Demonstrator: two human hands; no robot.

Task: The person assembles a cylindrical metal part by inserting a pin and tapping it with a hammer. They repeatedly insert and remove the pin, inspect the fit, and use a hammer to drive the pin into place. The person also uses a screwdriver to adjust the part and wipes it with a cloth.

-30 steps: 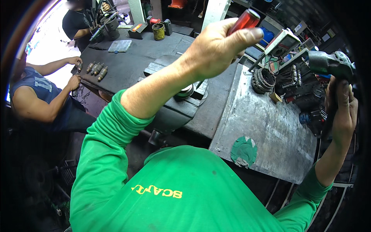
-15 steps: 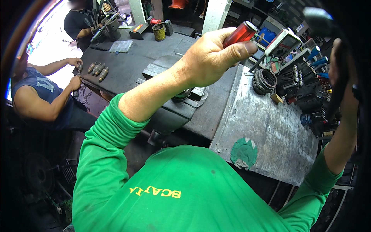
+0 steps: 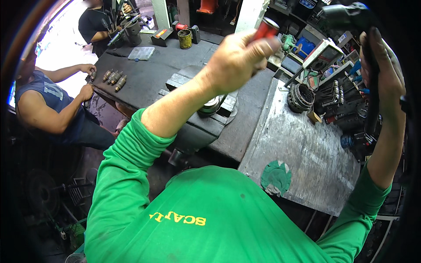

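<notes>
My left hand [image 3: 239, 59] is raised over the workbench, closed around a red-handled tool [image 3: 265, 28] whose end sticks up past my fingers. My right hand [image 3: 381, 65] is lifted high at the right edge, gripping the handle of a black power tool [image 3: 351, 15] whose body points left above it. Below my left forearm a grey bench vise [image 3: 206, 116] clamps a round metal part [image 3: 210, 105]. Both sleeves are green.
A bare metal plate [image 3: 298, 153] with a green rag [image 3: 275, 177] covers the right bench. Dark coiled motor parts [image 3: 302, 96] and meters crowd its far right. Several small cylinders [image 3: 115, 79] lie far left, where a seated person [image 3: 48, 109] works; another person [image 3: 98, 22] stands behind.
My right hand has lifted the black power tool from beside the bench parts up toward the top right. My left hand with the red-handled tool has shifted slightly right and stayed raised.
</notes>
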